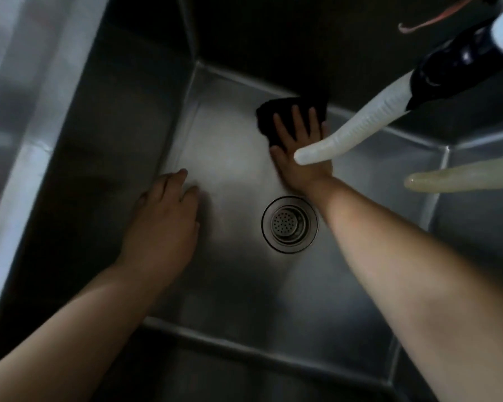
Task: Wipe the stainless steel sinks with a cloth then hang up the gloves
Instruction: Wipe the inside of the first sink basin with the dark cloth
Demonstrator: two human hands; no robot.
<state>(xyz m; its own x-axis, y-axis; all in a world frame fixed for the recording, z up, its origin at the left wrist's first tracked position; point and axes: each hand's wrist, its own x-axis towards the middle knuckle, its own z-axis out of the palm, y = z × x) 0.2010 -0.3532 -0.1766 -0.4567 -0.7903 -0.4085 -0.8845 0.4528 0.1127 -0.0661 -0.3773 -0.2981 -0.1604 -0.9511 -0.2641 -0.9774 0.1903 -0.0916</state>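
Note:
I look straight down into a deep stainless steel sink [233, 285]. My right hand [299, 146] lies flat, fingers spread, pressing a dark cloth [273, 116] onto the sink floor at the foot of the far wall. My left hand [163, 224] rests on the sink floor near the left wall, fingers loosely together, holding nothing. A round perforated drain strainer [288, 224] sits between my two forearms. No gloves can be made out.
A white flexible spout [369, 123] hangs from a dark faucet body [453, 65] at the upper right, its tip over my right wrist. A second pale spout [465, 178] juts in from the right edge. The sink's left rim [26, 146] runs diagonally.

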